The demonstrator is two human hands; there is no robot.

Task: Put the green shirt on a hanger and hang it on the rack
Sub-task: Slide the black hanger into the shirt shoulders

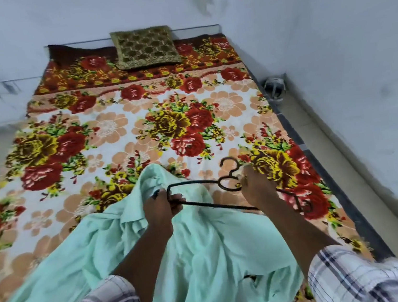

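Observation:
The pale green shirt (200, 251) lies crumpled on the near end of the bed, spreading toward the lower left. Over it I hold a dark metal hanger (214, 205) flat. My left hand (161, 209) grips the hanger's left end together with a fold of the shirt near the collar. My right hand (256, 186) pinches the hanger at the loop below its hook. The hanger's right end reaches past my right wrist over the bedspread. No rack is in view.
The bed has a floral bedspread (124, 124) and a dark patterned cushion (146, 47) at its far end. White walls close in behind and on the right. A round object (275, 88) sits on the floor strip right of the bed.

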